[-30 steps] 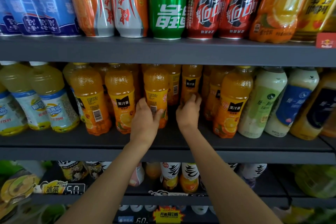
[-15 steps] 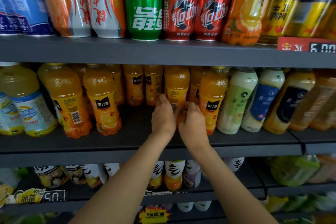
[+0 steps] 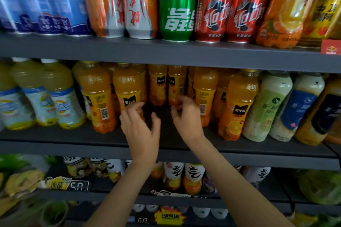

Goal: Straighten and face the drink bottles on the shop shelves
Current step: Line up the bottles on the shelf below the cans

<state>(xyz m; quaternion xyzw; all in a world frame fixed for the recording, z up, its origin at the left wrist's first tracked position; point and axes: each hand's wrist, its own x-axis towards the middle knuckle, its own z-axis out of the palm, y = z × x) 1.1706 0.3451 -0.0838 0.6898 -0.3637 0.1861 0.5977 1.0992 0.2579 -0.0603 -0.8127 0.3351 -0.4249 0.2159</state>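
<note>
Orange juice bottles stand in a row on the middle shelf [image 3: 73, 146]. The front-left bottle [image 3: 99, 101] shows its barcode, and so does another [image 3: 205, 96] to the right of my hands. Two bottles [image 3: 158, 84] stand further back, behind a gap in the row. The front-right bottle [image 3: 238, 105] shows its label. My left hand [image 3: 140, 127] hovers with loosely curled fingers in front of a labelled bottle [image 3: 127, 88] and holds nothing. My right hand [image 3: 186, 116] is curled loosely near the base of the rear bottle [image 3: 176, 84], also holding nothing.
Tall cans [image 3: 177, 5] line the upper shelf. Pale yellow drinks [image 3: 60, 97] stand left of the orange row, and white-green and blue-labelled bottles [image 3: 267, 105] lean to its right. More bottles [image 3: 191, 177] and price tags [image 3: 77, 186] fill the lower shelf.
Both hands were together on one orange bottle right of centre. They have let go, moved left and apart, and now sit either side of the gap.
</note>
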